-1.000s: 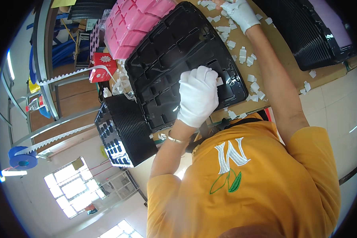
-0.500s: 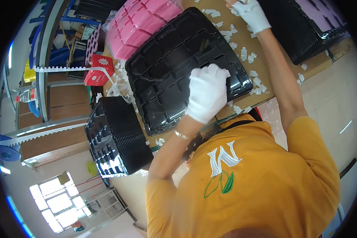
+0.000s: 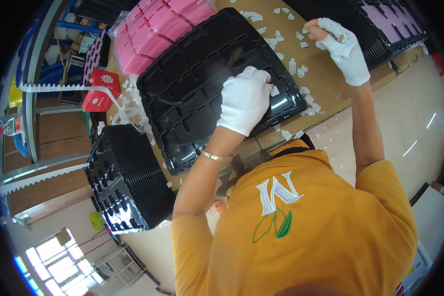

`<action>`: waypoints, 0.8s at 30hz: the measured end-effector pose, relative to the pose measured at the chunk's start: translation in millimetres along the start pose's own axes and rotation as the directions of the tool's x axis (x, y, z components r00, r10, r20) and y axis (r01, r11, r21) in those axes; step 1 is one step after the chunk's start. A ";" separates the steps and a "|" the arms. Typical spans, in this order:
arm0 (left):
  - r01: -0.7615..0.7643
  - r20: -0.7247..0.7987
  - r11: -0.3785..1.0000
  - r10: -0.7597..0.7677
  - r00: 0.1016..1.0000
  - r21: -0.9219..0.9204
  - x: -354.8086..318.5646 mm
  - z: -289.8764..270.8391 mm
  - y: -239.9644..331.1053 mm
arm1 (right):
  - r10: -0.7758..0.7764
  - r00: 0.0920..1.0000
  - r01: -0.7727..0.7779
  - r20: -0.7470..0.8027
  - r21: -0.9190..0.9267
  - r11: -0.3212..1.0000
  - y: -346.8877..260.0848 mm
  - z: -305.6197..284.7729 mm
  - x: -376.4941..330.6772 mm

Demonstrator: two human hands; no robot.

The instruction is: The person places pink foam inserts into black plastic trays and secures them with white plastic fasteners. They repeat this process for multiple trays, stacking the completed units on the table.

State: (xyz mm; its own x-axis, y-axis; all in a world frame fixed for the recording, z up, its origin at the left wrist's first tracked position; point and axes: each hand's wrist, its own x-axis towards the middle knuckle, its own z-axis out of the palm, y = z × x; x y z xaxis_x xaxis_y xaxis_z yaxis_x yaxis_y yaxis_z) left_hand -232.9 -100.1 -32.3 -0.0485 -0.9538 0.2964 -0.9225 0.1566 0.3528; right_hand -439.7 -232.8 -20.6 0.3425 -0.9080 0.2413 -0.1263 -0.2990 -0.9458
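Note:
A large black plastic tray point(image 3: 195, 74) with moulded ridges lies on the table in front of me. Over its right part is my left hand point(image 3: 245, 98), in a white glove with the fingers curled closed. A small white piece point(image 3: 275, 90) shows at its fingertips. My right hand point(image 3: 341, 49), gloved in white with some fingertips bare, hovers right of the tray above the brown tabletop point(image 3: 325, 93). Its fingers are bent together; whatever they hold is too small to make out. Loose white scraps point(image 3: 301, 70) lie between the tray and this hand.
A stack of black trays point(image 3: 143, 172) stands at the left, and another black stack point(image 3: 375, 42) at the far right. Pink trays in clear film point(image 3: 158, 34) sit behind. A red box point(image 3: 101, 89) and a white notched strip point(image 3: 54, 88) are at the left.
My right hand has drawn back from the far scraps, toward me and to the right. My left hand stays over the tray's right part. The whole view has shifted slightly.

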 end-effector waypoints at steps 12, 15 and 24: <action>-0.117 0.087 0.989 0.109 0.990 0.091 6.0 -1.3 -1.3 | 0.100 0.995 -0.100 0.018 0.005 0.995 40.3 12.4 -2.4; -0.133 0.110 0.988 0.124 0.986 0.075 8.0 -2.0 0.2 | 0.114 0.993 -0.114 -0.009 -0.010 0.993 47.1 14.2 0.4; -0.199 0.096 0.966 0.185 0.978 0.167 9.4 4.0 2.3 | 0.115 0.993 -0.115 -0.016 -0.017 0.993 70.6 17.4 1.0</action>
State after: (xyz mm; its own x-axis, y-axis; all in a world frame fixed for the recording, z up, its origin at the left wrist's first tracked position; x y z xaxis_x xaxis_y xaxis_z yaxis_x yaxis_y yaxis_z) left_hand -237.0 -109.8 -32.2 -0.2548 -0.9286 0.2697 -0.9451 0.2982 0.1339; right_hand -432.1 -249.7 -90.9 0.3108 -0.9409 0.1346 -0.1806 -0.1975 -0.9635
